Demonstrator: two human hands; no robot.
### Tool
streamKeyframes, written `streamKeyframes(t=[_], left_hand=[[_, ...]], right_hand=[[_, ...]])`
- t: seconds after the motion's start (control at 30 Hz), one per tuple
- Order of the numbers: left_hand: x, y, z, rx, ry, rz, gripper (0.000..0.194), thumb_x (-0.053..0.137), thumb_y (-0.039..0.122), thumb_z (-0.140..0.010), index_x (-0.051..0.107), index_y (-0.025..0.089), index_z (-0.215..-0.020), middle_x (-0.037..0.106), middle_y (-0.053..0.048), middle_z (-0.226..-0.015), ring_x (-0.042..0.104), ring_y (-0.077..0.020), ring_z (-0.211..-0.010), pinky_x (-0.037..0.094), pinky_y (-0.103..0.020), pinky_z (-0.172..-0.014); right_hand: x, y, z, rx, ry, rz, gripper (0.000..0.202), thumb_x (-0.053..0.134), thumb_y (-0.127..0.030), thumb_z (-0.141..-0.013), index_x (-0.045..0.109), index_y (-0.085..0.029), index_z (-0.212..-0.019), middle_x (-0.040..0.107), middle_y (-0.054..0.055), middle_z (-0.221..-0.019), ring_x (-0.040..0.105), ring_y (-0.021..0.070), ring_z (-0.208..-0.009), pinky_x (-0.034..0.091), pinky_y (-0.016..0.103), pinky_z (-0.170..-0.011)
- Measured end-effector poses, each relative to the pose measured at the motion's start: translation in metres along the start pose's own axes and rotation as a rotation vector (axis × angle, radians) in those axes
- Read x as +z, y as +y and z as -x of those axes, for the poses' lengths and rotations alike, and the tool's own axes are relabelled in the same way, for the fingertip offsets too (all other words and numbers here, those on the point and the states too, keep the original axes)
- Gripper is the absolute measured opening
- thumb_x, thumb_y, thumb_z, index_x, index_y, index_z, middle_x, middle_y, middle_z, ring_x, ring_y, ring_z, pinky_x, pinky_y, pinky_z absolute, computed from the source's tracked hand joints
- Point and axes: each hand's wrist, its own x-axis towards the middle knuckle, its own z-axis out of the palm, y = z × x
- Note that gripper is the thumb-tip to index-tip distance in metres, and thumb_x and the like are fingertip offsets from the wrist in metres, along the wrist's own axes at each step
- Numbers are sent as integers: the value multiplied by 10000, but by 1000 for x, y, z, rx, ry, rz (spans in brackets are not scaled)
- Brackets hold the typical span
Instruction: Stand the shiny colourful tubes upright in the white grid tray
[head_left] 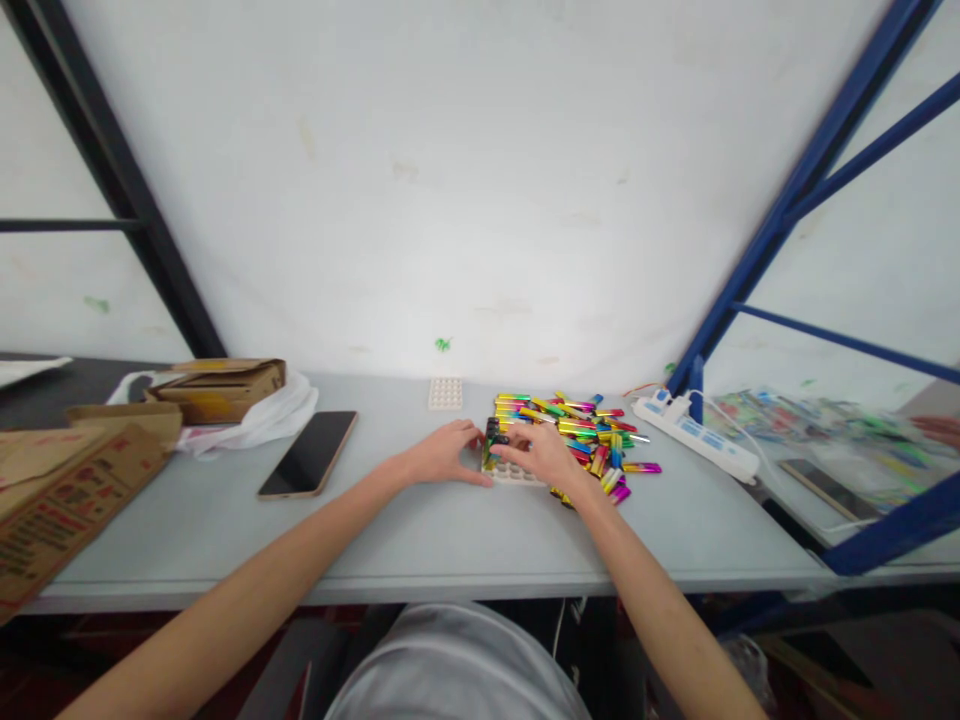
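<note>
A small white tray [517, 474] with rows of holes lies on the grey table, and several shiny lighters [491, 432] with black tops stand along its left side. My left hand [448, 452] is curved around the tray's left end, thumb at the front corner and fingers farther back, partly hidden. Over the tray, my right hand [544, 452] has thumb and fingers pinched at a black-topped lighter [498, 440]; its lower part is hard to make out. Just right of this hand spreads a loose pile of metallic coloured lighters [600, 428].
A second white holed tray [445, 393] lies near the wall. To the left are a phone [309, 455], a white plastic bag [289, 410] and cardboard boxes [82, 480]. A power strip [697, 435] and a blue metal frame [757, 240] stand at right.
</note>
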Motion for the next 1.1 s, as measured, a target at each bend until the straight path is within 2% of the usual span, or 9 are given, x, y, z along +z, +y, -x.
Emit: streamKeyframes(t=[0.27,0.37,0.43,0.57,0.63,0.73,0.83,0.97,1.1], left_hand=[[1,0,-1,5,-8,22,649,761,802,-714,664,197,-925,668,-85,-961,632,-301,-924,495,-366,-807],[1,-1,-1,-1,-18,4,667,769,790,-716,666,178,-963,663,-95,-984,629,-304,-940,495,-368,-824],[1,-1,-1,-3,-26,0,684,773,778,-724,673,164,-1008,665,-105,-1009,626,-305,-958,497,-369,-842],[-1,0,0,-5,-35,10,720,774,778,-723,686,147,-1057,669,-114,-1038,628,-305,-978,503,-366,-861],[-2,1,0,-4,-29,9,727,775,783,-718,692,145,-1056,669,-115,-1040,631,-307,-981,503,-368,-873],[-2,1,0,3,-26,9,727,776,784,-717,699,152,-1068,671,-112,-1038,633,-307,-976,503,-373,-883],[-2,2,0,3,-30,3,727,776,778,-728,701,153,-1092,670,-113,-1044,632,-308,-985,501,-371,-887],[-1,2,0,-1,-21,7,725,779,770,-732,704,153,-1104,669,-109,-1033,635,-307,-976,497,-369,-879],[-1,2,0,-4,-25,24,712,765,774,-742,702,161,-1099,663,-103,-1039,629,-300,-970,499,-374,-882]], right_hand=[[13,-4,-5,55,15,127,531,689,-706,-883,650,-235,-642,636,11,-575,509,160,-536,366,288,-603],[8,0,-2,57,-5,176,552,647,-726,-902,672,-240,-641,647,20,-586,528,172,-556,373,294,-616],[-2,7,0,60,34,200,568,549,-686,-983,692,-238,-664,674,32,-626,569,188,-593,392,300,-647],[-24,32,-1,151,233,295,504,410,-467,-1094,741,-203,-820,746,77,-799,657,227,-746,444,316,-763],[-34,49,-6,209,186,388,361,482,-355,-1072,755,-183,-909,770,100,-904,678,235,-838,458,318,-815],[-44,68,-16,262,-16,521,138,661,-257,-971,772,-175,-976,772,124,-1049,685,240,-962,466,306,-871],[-49,77,-26,331,-129,616,89,730,-221,-917,779,-175,-976,771,134,-1015,696,246,-926,471,299,-819],[-49,84,-32,325,-159,639,109,675,-233,-956,767,-175,-966,774,142,-1006,701,257,-922,474,309,-810],[-44,93,-28,221,-50,532,220,530,-225,-1016,738,-150,-1020,751,155,-1069,673,261,-1034,473,350,-949]])
